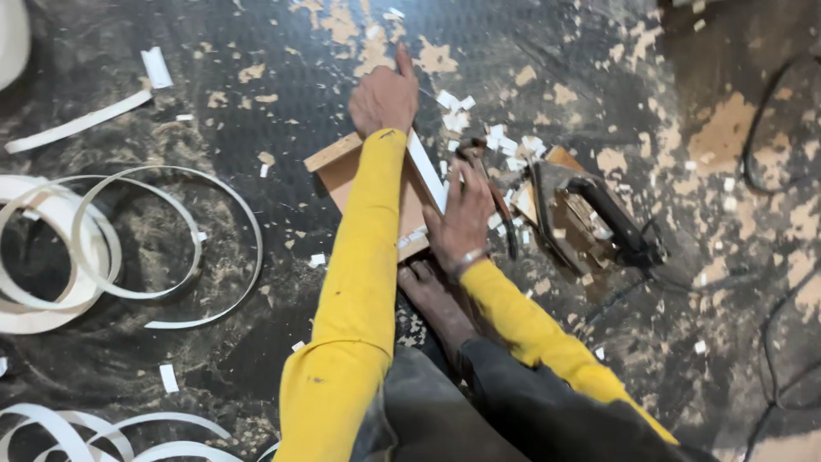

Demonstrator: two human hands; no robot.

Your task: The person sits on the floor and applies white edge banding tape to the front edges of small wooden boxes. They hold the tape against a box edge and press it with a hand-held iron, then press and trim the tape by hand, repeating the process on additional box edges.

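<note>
**Edge strip held on board, floor-level work**

Observation, head view. The person sits on a dark, patterned floor strewn with pale chips and dust. A flat, light-brown wooden board lies on the floor in front of them, with a straight white edge-banding strip running along its right-hand edge.

Left hand: at the far end of the board, fingers curled, index finger stretched out along the line of the strip. It presses down at the board's far corner; it grips nothing that I can see.

Right hand: laid flat and spread on the near end of the strip, fingers extended, a metal bangle at the wrist. It pins the strip and does not close round anything. A bare foot is planted just below it, touching the near edge of the board.

Just right of the right hand lies a dark, slim hand tool; beyond it a black-handled power tool rests on a wooden block, its cable trailing right. Small white offcuts are scattered between them.

Left side of floor: loose coils of white banding.

Judgement: the step in hand looks like seating the strip flush along the edge. Any following move would call for keeping both ends steady so that the strip does not creep off line.
</note>
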